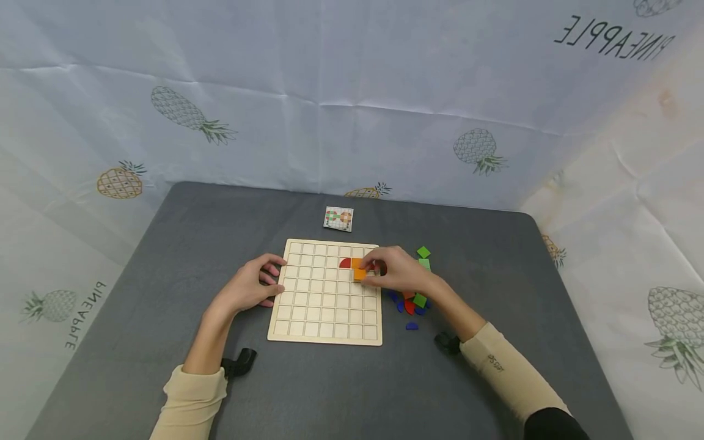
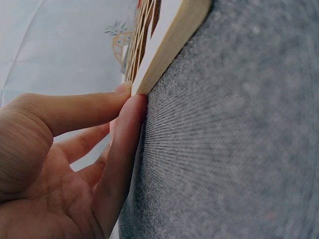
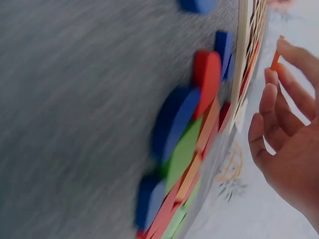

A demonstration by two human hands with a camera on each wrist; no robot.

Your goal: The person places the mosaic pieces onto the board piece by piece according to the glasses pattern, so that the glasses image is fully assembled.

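Observation:
My right hand [image 1: 397, 269] pinches a small orange square tile [image 1: 360, 275] between thumb and fingertips, close over the upper right of the pale wooden grid board [image 1: 324, 335]. In the right wrist view the tile [image 3: 277, 54] shows edge-on. On the board beside it lie a red rounded piece [image 1: 345, 263] and another orange tile [image 1: 356, 262]; a bit of red shows behind my fingers. At the board's left edge, my left hand [image 1: 250, 284] rests its relaxed fingertips; in the left wrist view the thumb [image 2: 94, 109] touches the rim.
Right of the board lies a loose heap of blue, red, green and orange pieces [image 3: 182, 149], partly under my right forearm. A small pattern card [image 1: 338, 219] sits behind the board on the dark grey table [image 1: 313, 391]. Pineapple-print cloth [image 1: 330, 140] hangs behind.

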